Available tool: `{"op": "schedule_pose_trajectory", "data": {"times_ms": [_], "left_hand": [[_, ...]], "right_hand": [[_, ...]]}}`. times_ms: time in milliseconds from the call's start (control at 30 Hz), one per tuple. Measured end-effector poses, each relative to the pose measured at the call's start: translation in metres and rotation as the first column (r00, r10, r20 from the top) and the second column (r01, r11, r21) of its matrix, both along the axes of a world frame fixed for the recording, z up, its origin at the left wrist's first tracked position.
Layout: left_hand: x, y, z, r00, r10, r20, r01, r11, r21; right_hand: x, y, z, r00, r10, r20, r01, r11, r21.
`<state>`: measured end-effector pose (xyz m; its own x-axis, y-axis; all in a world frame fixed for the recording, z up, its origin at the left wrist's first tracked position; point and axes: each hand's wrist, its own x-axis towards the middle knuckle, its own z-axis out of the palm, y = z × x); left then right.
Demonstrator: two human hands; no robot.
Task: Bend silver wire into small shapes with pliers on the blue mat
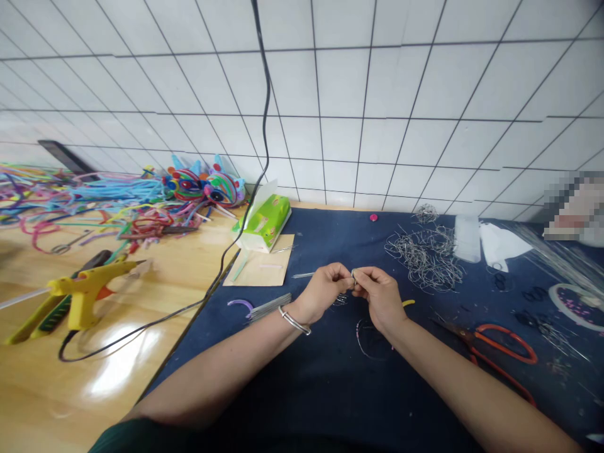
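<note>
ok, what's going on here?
A person is pinching a small, thin piece between the fingertips of the left hand and right hand, above a dark blue cloth. Its exact shape is too small to tell. Tangled wire lies beyond the right hand; orange-handled scissors lie to its right.

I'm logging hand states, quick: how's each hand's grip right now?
Left hand: closed, pinching what looks like a small bent wire.
Right hand: closed, at the same small bent wire.

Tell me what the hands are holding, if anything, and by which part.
The left hand and right hand pinch a small thin piece, perhaps bent wire, between them; it is too small to tell which part each grips.
</note>
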<state>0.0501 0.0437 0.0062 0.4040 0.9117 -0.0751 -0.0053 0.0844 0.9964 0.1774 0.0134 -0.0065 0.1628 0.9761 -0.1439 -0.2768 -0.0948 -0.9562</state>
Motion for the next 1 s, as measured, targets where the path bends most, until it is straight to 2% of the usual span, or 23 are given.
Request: {"op": "schedule_pose_trajectory", "data": {"times_ms": [67, 133, 167, 233, 300, 400, 500, 567, 633, 700, 767, 900, 1000], "left_hand": [[-0.006, 0.005, 0.005, 0.996, -0.066, -0.053, 0.067, 0.998, 0.017], [-0.017, 0.014, 0.015, 0.966, -0.186, -0.180, 0.201, 0.977, 0.065], [-0.025, 0.019, 0.021, 0.936, -0.252, -0.246, 0.280, 0.956, 0.086], [-0.042, 0.030, 0.031, 0.885, -0.294, -0.362, 0.364, 0.921, 0.140], [-0.058, 0.041, 0.037, 0.834, -0.258, -0.487, 0.396, 0.895, 0.204], [-0.075, 0.052, 0.036, 0.710, -0.094, -0.698, 0.425, 0.847, 0.318], [-0.081, 0.058, 0.026, 0.553, 0.091, -0.828, 0.479, 0.779, 0.405], [-0.081, 0.060, 0.019, 0.492, 0.147, -0.858, 0.527, 0.734, 0.429], [-0.080, 0.061, 0.014, 0.473, 0.139, -0.870, 0.573, 0.701, 0.424], [-0.080, 0.063, 0.011, 0.474, 0.108, -0.874, 0.601, 0.685, 0.411], [-0.080, 0.064, 0.008, 0.472, 0.105, -0.875, 0.605, 0.684, 0.408], [-0.081, 0.065, 0.006, 0.459, 0.200, -0.865, 0.561, 0.690, 0.457], [-0.076, 0.060, 0.010, 0.509, 0.173, -0.843, 0.560, 0.677, 0.478]], "right_hand": [[0.000, 0.000, 0.002, 1.000, 0.015, 0.001, -0.015, 1.000, 0.000], [0.002, 0.001, 0.005, 0.998, 0.053, 0.030, -0.053, 0.998, 0.013], [0.003, 0.001, 0.007, 0.995, 0.077, 0.067, -0.079, 0.997, 0.025], [0.008, 0.002, 0.011, 0.970, 0.138, 0.199, -0.150, 0.988, 0.047], [0.012, 0.003, 0.014, 0.905, 0.217, 0.365, -0.245, 0.969, 0.033], [0.012, 0.005, 0.014, 0.743, 0.314, 0.591, -0.390, 0.921, 0.001], [0.007, 0.005, 0.010, 0.573, 0.294, 0.765, -0.491, 0.871, 0.033], [0.004, 0.005, 0.007, 0.481, 0.275, 0.832, -0.540, 0.841, 0.034], [0.003, 0.006, 0.005, 0.425, 0.274, 0.863, -0.572, 0.820, 0.021], [0.005, 0.007, 0.004, 0.409, 0.272, 0.871, -0.580, 0.815, 0.018], [0.007, 0.008, 0.004, 0.414, 0.265, 0.871, -0.566, 0.824, 0.018], [0.007, 0.009, 0.002, 0.428, 0.258, 0.866, -0.558, 0.829, 0.028], [0.005, 0.008, 0.002, 0.457, 0.294, 0.839, -0.592, 0.805, 0.041]]}}
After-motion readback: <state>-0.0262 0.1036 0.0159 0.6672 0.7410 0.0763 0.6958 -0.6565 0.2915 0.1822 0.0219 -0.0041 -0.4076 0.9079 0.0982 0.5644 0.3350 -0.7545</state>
